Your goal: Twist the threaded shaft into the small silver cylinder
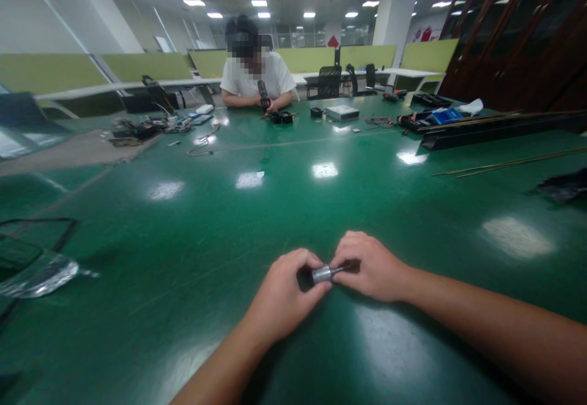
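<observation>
Low in the middle of the head view, both hands meet over the green tabletop. My left hand is closed, its thumb and fingers around a short silver metal cylinder. From the cylinder's right end runs a thin dark shaft, which my right hand pinches between thumb and fingers. Cylinder and shaft lie in one line, tilted slightly up to the right. Whether they are one piece or two I cannot tell. My fingers cover part of both.
Across the green table a person in a white shirt leans over small black parts. A white box stands at the far side. Thin rods and a long black channel lie right; a clear plastic bag lies left.
</observation>
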Available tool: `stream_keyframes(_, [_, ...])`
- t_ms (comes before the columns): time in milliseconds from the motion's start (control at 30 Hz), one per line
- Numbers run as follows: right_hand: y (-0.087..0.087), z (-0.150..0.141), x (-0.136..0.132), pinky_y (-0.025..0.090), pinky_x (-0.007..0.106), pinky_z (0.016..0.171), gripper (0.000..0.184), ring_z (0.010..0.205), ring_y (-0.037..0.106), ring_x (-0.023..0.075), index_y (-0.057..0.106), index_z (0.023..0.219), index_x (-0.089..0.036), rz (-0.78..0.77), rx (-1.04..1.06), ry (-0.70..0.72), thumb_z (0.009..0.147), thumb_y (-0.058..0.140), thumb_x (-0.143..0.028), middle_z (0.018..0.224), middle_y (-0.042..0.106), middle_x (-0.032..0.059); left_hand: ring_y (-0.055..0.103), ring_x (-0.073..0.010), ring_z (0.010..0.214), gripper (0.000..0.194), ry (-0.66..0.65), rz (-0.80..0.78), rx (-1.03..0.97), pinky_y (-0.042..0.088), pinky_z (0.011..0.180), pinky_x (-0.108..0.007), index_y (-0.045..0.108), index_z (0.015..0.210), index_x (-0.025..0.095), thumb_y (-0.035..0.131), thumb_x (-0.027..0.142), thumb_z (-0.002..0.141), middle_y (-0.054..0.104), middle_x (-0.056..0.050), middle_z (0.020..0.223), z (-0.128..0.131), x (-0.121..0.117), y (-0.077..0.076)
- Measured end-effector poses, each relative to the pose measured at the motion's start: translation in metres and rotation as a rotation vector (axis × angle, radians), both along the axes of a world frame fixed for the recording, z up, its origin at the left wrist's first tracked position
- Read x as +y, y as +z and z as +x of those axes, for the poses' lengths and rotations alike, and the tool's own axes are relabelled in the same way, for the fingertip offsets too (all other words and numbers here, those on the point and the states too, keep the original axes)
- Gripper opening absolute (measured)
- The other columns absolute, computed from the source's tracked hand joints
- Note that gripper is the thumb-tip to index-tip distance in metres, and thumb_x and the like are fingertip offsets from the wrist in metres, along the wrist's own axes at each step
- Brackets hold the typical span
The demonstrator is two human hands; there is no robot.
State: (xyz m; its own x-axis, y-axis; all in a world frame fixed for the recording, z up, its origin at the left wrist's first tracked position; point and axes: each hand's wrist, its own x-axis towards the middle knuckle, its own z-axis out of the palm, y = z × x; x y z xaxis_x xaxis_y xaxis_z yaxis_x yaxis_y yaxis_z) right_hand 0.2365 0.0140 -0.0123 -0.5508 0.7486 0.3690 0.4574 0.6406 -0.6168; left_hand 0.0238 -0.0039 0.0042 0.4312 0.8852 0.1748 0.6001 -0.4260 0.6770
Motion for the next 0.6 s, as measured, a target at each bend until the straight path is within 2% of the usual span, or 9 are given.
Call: stream_keyframes(600, [0.0043,0.0014,-0.0018,0.040,0.036,0.081,0.008,0.083,0.060,0.0196,0.073,0.083,-0.022,-0.005,-0.061,-0.019,0.076,0.076,-0.018,0.079,0.071,0.0013,0.063,-0.0208,0.084,0.016,-0.004,-0.009,-0.009,0.046,0.078,-0.031,0.062,0.085,0.019,0.074,0.019,0.075,0.068,-0.002,0.088,-0.0005,0.0005,0.0006])
